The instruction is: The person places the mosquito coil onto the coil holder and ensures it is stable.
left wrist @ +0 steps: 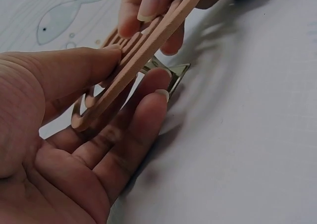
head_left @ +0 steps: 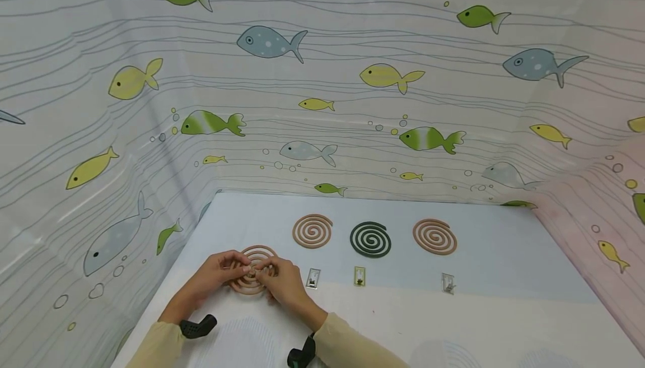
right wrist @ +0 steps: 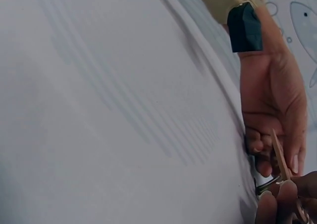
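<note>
A brown mosquito coil (head_left: 259, 248) is held between both hands at the left of the table. My left hand (head_left: 214, 275) grips its edge, thumb on the upper face and fingers underneath. A small metal coil stand (left wrist: 179, 78) shows below the tilted coil (left wrist: 133, 63) in the left wrist view, with the left fingertips right at it. From the other side my right hand (head_left: 287, 287) pinches the coil near its middle, fingers on both faces. The coil appears edge-on between the hands in the right wrist view. Fingers hide the coil's centre.
Farther back lie a brown coil (head_left: 312, 231), a dark green coil (head_left: 370, 240) and another brown coil (head_left: 435, 237). In front of them are a silver stand (head_left: 313, 278), a yellowish stand (head_left: 359, 276) and another silver stand (head_left: 448, 283). A fish-print curtain (head_left: 342, 127) surrounds the table.
</note>
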A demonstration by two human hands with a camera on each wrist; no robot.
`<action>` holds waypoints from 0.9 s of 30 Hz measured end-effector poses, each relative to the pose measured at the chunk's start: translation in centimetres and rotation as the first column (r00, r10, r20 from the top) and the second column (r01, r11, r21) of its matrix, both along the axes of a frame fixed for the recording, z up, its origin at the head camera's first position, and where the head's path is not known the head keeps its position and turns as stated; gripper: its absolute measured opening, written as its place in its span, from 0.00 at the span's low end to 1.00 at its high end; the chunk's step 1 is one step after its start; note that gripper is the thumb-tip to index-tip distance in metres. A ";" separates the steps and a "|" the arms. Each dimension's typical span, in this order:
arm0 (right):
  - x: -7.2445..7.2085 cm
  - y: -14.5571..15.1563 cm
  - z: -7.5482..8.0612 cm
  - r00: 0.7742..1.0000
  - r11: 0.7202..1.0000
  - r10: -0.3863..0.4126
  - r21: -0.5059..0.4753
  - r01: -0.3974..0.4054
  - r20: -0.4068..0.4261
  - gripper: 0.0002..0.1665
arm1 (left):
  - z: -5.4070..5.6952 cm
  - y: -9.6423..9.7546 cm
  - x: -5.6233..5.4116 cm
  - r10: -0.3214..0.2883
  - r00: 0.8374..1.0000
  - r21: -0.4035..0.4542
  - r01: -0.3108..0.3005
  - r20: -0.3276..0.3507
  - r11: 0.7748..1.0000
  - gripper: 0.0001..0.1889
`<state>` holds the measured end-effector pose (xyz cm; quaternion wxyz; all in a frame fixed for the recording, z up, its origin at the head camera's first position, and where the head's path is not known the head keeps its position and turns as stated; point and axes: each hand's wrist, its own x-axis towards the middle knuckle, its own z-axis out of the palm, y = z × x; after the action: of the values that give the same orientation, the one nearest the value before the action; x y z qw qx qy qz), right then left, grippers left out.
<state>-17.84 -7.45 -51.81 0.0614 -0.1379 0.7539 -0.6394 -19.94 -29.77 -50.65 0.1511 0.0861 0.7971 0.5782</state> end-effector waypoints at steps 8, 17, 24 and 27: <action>-0.3 0.2 0.2 0.999 0.999 0.018 -0.042 -0.016 0.040 0.08 | -0.1 0.1 0.2 0.009 1.000 0.018 -0.009 0.023 1.000 0.19; -0.4 0.0 0.1 1.000 1.000 0.014 -0.029 -0.013 0.024 0.08 | -0.2 0.1 0.2 0.004 1.000 0.045 -0.005 0.029 0.999 0.19; -0.4 -0.1 0.2 1.000 1.000 0.006 0.014 -0.005 -0.022 0.08 | 0.0 0.1 0.0 0.003 1.000 0.053 -0.004 0.026 0.999 0.20; -0.4 -0.2 0.2 1.000 1.000 0.007 0.020 -0.007 -0.020 0.09 | 0.0 0.2 0.0 0.001 0.999 0.063 -0.003 0.033 0.998 0.20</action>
<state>-18.24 -7.60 -51.56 0.0573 -0.1464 0.7605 -0.6300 -19.94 -29.60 -50.67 0.1608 0.0807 0.7759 0.6046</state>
